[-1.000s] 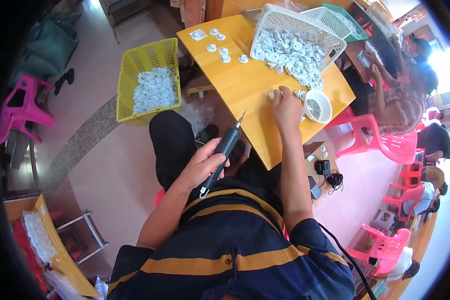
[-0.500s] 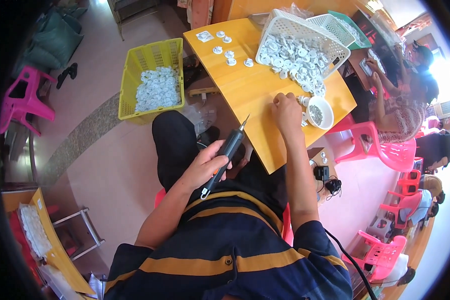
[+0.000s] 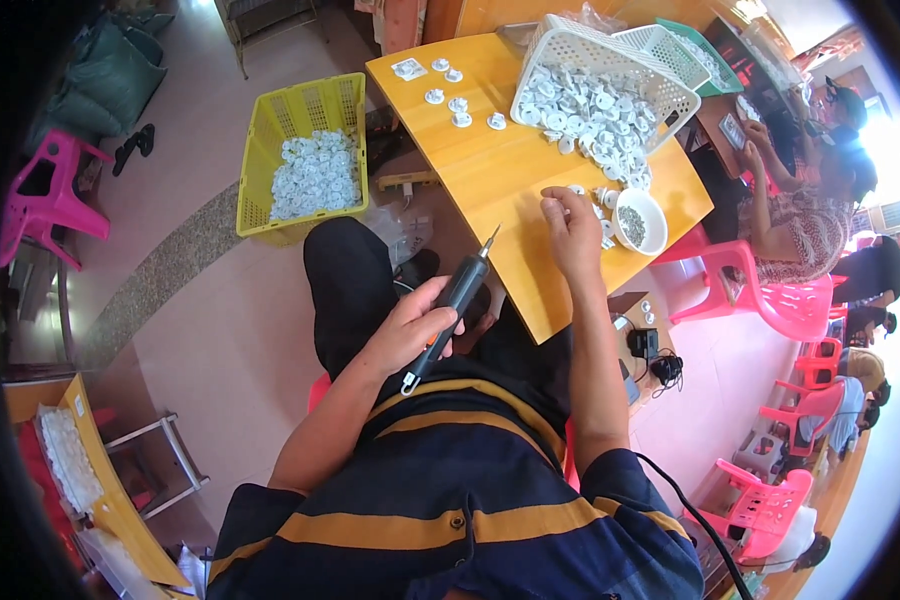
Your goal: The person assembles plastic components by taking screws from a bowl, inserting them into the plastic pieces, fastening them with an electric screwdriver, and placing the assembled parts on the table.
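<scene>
My left hand (image 3: 410, 325) grips a black electric screwdriver (image 3: 453, 302), its tip pointing up toward the edge of the yellow table (image 3: 490, 180). My right hand (image 3: 573, 232) rests on the table with fingers pinched on a small white part (image 3: 574, 190). Just right of it stands a white bowl (image 3: 639, 222) of small screws. A tipped white basket (image 3: 610, 85) spills several white round parts across the table. A few more white parts (image 3: 457, 103) lie in a loose row at the table's far left.
A yellow crate (image 3: 310, 150) with white parts stands on the floor to the left. Pink plastic chairs (image 3: 770, 300) stand to the right, where another person (image 3: 810, 200) sits. A pink stool (image 3: 45, 200) is at far left. A black cable (image 3: 685, 500) trails by my right side.
My right hand has shifted slightly on the table near the bowl. The left hand keeps the screwdriver in about the same place.
</scene>
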